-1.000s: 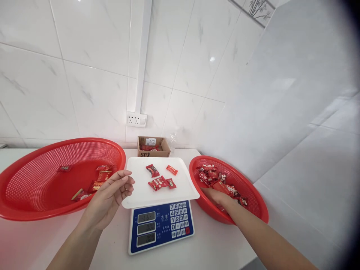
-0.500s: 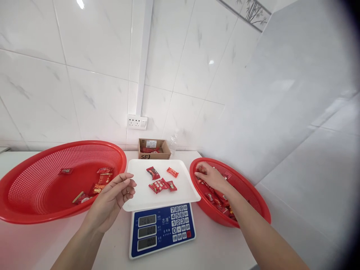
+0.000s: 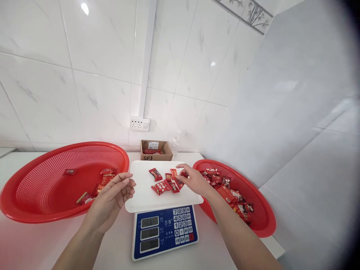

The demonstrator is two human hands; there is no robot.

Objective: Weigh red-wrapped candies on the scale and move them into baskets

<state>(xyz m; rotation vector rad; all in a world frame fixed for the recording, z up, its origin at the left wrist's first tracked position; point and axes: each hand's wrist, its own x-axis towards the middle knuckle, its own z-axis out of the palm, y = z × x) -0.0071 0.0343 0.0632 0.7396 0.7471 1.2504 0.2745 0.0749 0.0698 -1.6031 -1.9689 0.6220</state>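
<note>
My left hand [image 3: 112,200] hovers by the left edge of the white weighing tray [image 3: 137,198], its fingers loosely curled and apart with nothing in them. Over the tray's right side, my right hand [image 3: 194,180] has a red wrapped candy [image 3: 184,174] between thumb and fingers, partly hidden. Several wrapped candies lie on the tray, among them a dark red one [image 3: 155,174] and a larger red packet [image 3: 161,187]. Below the tray is the scale's blue panel [image 3: 165,231], with displays and a keypad.
A red perforated basket [image 3: 36,187] with a few packets stands on the left. Another red basket [image 3: 264,217], holding many candies, stands on the right. Behind the tray is a cardboard box [image 3: 165,153] against the tiled wall, under a socket [image 3: 140,123].
My right hand has moved left from the right basket to the tray. More red candies now lie beside the earlier ones on the tray. My left hand has stayed nearly still.
</note>
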